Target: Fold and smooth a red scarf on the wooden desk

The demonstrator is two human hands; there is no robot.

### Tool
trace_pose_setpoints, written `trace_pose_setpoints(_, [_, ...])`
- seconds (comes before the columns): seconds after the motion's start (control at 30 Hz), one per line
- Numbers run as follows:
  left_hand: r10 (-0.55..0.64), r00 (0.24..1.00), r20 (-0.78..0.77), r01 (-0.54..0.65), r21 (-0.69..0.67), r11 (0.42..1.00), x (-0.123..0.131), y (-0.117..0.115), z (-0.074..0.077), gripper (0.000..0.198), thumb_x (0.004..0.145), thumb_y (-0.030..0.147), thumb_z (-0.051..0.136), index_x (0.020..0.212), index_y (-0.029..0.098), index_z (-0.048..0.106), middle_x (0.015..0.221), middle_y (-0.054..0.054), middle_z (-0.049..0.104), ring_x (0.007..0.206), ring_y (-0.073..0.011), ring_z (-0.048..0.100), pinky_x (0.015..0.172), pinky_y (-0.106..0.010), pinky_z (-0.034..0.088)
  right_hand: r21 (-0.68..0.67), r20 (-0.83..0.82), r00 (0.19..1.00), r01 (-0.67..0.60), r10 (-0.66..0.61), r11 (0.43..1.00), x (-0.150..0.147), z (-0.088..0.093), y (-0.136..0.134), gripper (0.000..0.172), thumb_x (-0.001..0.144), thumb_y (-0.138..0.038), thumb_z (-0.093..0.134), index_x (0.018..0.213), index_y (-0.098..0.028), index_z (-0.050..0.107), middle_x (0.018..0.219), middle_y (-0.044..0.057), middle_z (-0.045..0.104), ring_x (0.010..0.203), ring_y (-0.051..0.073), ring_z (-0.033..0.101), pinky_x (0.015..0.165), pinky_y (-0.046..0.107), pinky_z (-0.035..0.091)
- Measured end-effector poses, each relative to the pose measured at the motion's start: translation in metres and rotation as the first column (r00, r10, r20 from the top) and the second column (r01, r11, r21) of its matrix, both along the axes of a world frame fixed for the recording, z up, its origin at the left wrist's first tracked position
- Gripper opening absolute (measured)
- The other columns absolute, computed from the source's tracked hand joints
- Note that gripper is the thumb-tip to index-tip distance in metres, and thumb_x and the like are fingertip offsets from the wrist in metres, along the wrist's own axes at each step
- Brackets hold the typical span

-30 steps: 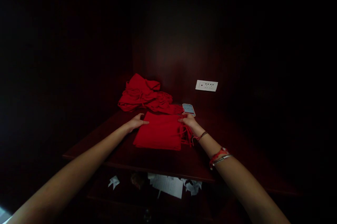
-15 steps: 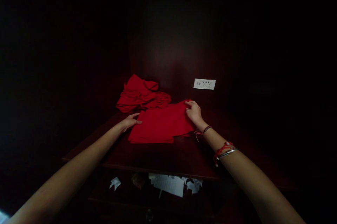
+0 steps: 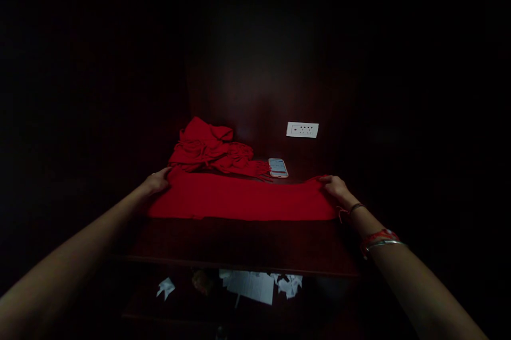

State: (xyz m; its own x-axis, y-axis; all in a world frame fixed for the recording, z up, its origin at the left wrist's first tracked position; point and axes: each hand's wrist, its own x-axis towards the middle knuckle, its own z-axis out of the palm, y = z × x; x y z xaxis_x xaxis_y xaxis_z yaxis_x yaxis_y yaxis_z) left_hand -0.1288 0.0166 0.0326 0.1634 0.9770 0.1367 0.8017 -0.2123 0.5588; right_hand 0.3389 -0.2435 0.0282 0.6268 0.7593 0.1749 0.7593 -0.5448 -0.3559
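Note:
A red cloth [image 3: 239,199] lies stretched wide in a long band across the dark wooden table top [image 3: 247,244]. My left hand [image 3: 158,181] pinches its far left corner. At the opposite end, my right hand [image 3: 334,187] grips the far right corner between thumb and fingers. Directly behind the cloth is a crumpled heap of red fabric [image 3: 207,146] with loose ties trailing to the right. Whether the cloth is one garment or a plain piece cannot be made out in the dim light.
A phone [image 3: 278,167] with a lit screen lies behind the cloth, near the back wall. On that wall is a white socket plate [image 3: 302,130]. Below the front edge, a lower shelf holds a printed sheet [image 3: 253,287] and crumpled white scraps [image 3: 289,285].
My hands have moved apart, the left to the left and the right to the right. The folded red cloth is now spread into a wide band, and the phone has come into view.

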Motion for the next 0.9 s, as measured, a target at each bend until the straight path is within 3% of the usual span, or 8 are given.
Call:
trace_pose_setpoints(0.13, [0.111,0.927,-0.359,-0.066,0.135,0.989,0.04,-0.026,0.002,0.061,0.069,0.026,0.047,0.126,0.019,0.025,0.126,-0.018,0.027,0.11,-0.0387,0.03,0.082,-0.053,0.026,-0.088,0.04,0.999,-0.013,0.016,0.996,-0.001,-0.011,0.001,0.044,0.063,-0.004,0.043,0.103,-0.016,0.056,0.105,0.007,0.055,0.094,0.017,0.051,0.077,0.022,0.038])
trace_pose_setpoints(0.23, [-0.082,0.863,-0.498,0.222,0.229,0.948,0.085,-0.055,0.004,0.054,0.074,0.037,0.04,0.124,0.019,0.029,0.132,-0.016,0.017,0.119,-0.0327,0.014,0.088,-0.05,0.021,-0.134,0.094,0.995,0.059,-0.047,0.989,-0.009,-0.015,0.001,0.04,0.066,-0.005,0.043,0.102,-0.014,0.056,0.116,0.014,0.044,0.1,0.026,0.045,0.078,0.035,0.037])
trace_pose_setpoints(0.33, [-0.334,0.79,-0.514,0.466,0.151,0.872,0.135,-0.087,-0.003,0.058,0.076,0.049,0.032,0.125,0.02,0.027,0.134,-0.012,0.015,0.121,-0.0283,0.009,0.092,-0.045,0.017,-0.093,0.331,0.934,0.175,-0.135,0.98,-0.027,-0.015,0.004,0.039,0.074,-0.007,0.035,0.108,-0.014,0.051,0.132,0.013,0.02,0.113,0.033,0.026,0.081,0.049,0.029])
trace_pose_setpoints(0.4, [-0.459,0.751,-0.474,0.543,0.05,0.838,0.168,-0.105,-0.013,0.062,0.076,0.055,0.026,0.126,0.019,0.025,0.135,-0.012,0.012,0.122,-0.0284,0.005,0.092,-0.046,0.016,-0.066,0.444,0.894,0.096,-0.057,0.993,-0.046,-0.015,0.01,0.039,0.077,-0.011,0.032,0.114,-0.016,0.044,0.135,0.009,0.011,0.119,0.031,0.013,0.085,0.052,0.024])
trace_pose_setpoints(0.5, [-0.552,0.728,-0.408,0.569,-0.091,0.817,0.203,-0.123,-0.03,0.067,0.074,0.06,0.021,0.128,0.02,0.022,0.135,-0.011,0.008,0.122,-0.0292,0.003,0.093,-0.048,0.013,-0.133,0.343,0.902,-0.229,0.262,0.964,-0.074,-0.021,0.021,0.042,0.081,-0.031,0.031,0.122,-0.022,0.034,0.135,0.007,0.013,0.12,0.027,0.01,0.088,0.05,0.022])
trace_pose_setpoints(0.57, [-0.557,0.734,-0.388,0.562,-0.115,0.819,0.215,-0.126,-0.039,0.065,0.075,0.059,0.019,0.128,0.021,0.02,0.135,-0.011,0.008,0.121,-0.0292,0.004,0.093,-0.049,0.01,-0.208,0.172,0.891,-0.385,0.421,0.899,-0.087,-0.028,0.028,0.048,0.08,-0.045,0.027,0.125,-0.026,0.027,0.135,0.006,0.015,0.121,0.027,0.01,0.088,0.053,0.018])
trace_pose_setpoints(0.67, [-0.564,0.725,-0.397,0.582,-0.087,0.809,0.218,-0.122,-0.047,0.06,0.077,0.056,0.019,0.128,0.024,0.02,0.135,-0.009,0.01,0.122,-0.028,0.006,0.093,-0.049,0.009,-0.254,0.027,0.892,-0.43,0.451,0.866,-0.087,-0.038,0.032,0.056,0.077,-0.056,0.019,0.126,-0.03,0.022,0.135,0.004,0.015,0.121,0.028,0.008,0.09,0.056,0.008])
trace_pose_setpoints(0.9, [-0.572,0.715,-0.402,0.588,-0.098,0.803,0.213,-0.109,-0.048,0.057,0.077,0.055,0.021,0.127,0.028,0.02,0.135,-0.004,0.01,0.121,-0.0276,0.008,0.093,-0.05,0.01,-0.324,0.06,0.984,-0.141,0.17,0.935,-0.024,-0.045,0.015,0.052,0.08,-0.051,0.015,0.128,-0.029,0.016,0.136,0.002,0.01,0.122,0.027,0.007,0.092,0.053,0.007])
